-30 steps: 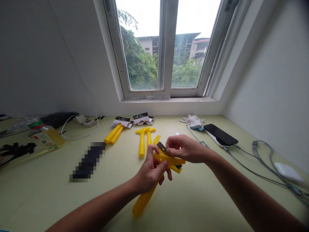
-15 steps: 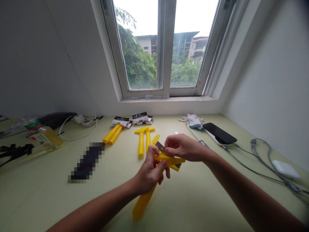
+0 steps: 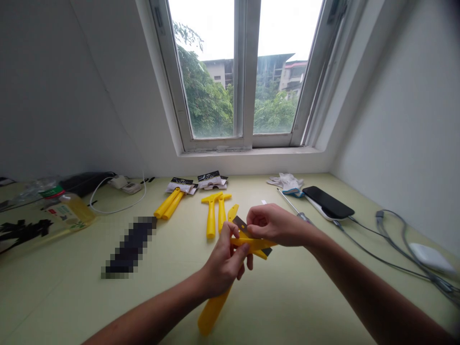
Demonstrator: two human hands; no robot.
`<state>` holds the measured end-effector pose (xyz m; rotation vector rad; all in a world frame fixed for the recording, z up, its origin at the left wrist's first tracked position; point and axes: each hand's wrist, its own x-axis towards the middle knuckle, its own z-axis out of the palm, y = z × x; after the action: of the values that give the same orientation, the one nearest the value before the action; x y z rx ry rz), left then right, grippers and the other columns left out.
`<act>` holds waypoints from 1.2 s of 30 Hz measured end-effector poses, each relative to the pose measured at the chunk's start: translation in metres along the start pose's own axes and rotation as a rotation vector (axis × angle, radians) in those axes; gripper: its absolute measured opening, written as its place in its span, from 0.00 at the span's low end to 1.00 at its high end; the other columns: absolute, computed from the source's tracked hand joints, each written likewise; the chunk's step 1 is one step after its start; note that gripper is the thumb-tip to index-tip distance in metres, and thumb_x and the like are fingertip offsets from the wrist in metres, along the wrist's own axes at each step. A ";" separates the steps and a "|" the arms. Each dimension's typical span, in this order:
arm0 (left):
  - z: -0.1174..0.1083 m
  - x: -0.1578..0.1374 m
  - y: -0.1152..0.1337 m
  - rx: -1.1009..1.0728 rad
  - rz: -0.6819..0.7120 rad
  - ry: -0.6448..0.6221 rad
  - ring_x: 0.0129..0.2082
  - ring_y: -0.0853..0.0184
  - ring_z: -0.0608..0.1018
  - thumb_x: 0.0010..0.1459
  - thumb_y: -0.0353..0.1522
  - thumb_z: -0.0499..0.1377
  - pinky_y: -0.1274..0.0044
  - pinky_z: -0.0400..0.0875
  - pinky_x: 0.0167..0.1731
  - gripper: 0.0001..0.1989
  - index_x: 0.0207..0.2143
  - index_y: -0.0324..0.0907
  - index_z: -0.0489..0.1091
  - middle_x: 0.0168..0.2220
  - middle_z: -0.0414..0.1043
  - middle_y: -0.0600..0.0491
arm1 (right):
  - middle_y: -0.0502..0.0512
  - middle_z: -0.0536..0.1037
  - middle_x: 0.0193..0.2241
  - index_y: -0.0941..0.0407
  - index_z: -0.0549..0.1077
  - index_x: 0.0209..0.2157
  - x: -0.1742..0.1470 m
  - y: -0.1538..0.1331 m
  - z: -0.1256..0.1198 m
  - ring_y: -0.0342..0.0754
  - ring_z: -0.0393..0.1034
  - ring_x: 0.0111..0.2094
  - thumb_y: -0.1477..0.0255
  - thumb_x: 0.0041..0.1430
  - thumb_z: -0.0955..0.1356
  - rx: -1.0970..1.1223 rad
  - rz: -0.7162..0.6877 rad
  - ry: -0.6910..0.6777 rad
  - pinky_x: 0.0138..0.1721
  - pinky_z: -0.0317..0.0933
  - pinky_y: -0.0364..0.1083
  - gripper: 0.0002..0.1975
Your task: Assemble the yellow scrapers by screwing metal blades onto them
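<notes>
My left hand [image 3: 224,266] is wrapped round a yellow plastic scraper [image 3: 214,311], whose handle slants down toward me. Its head is in yellow pieces that stand apart at an angle, with a dark metal blade [image 3: 240,224] lying between them. At the blade's upper part, my right hand [image 3: 271,224] pinches with thumb and forefinger; the fingertips partly cover the metal. A dark corner of the blade pokes out at the lower right of the head. Just beyond my hands lie two more yellow scrapers [image 3: 211,218], side by side on the table.
Two yellow handles [image 3: 167,203] with black-and-white card packaging lie back left, near more cards [image 3: 212,179]. A pixelated dark object [image 3: 129,247] and a bottle [image 3: 70,208] are left. Right are a glove [image 3: 285,181], screwdriver [image 3: 293,203], phone [image 3: 328,201], cables and white case [image 3: 431,256].
The view has tilted up slightly, so things on the table appear a little lower. Both hands keep nearly the same hold on the scraper and blade.
</notes>
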<state>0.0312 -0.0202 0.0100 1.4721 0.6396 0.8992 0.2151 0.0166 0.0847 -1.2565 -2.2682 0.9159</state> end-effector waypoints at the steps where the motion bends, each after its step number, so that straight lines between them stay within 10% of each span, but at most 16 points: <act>1: 0.000 0.000 0.000 -0.004 -0.005 -0.003 0.13 0.79 0.61 0.63 0.40 0.50 0.86 0.53 0.13 0.13 0.36 0.47 0.46 0.24 0.67 0.59 | 0.50 0.74 0.24 0.57 0.71 0.28 0.000 0.000 0.000 0.41 0.64 0.25 0.67 0.53 0.65 0.003 0.002 -0.004 0.24 0.56 0.38 0.08; 36: -0.005 0.010 -0.001 -0.142 -0.061 -0.106 0.21 0.68 0.77 0.62 0.39 0.53 0.85 0.64 0.11 0.13 0.36 0.45 0.49 0.28 0.67 0.56 | 0.48 0.73 0.27 0.56 0.67 0.37 0.009 0.019 -0.001 0.42 0.69 0.25 0.70 0.48 0.68 0.257 0.151 -0.248 0.24 0.62 0.40 0.13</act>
<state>0.0326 -0.0087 0.0101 1.3563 0.5290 0.7973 0.2220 0.0319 0.0723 -1.2695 -2.1644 1.4401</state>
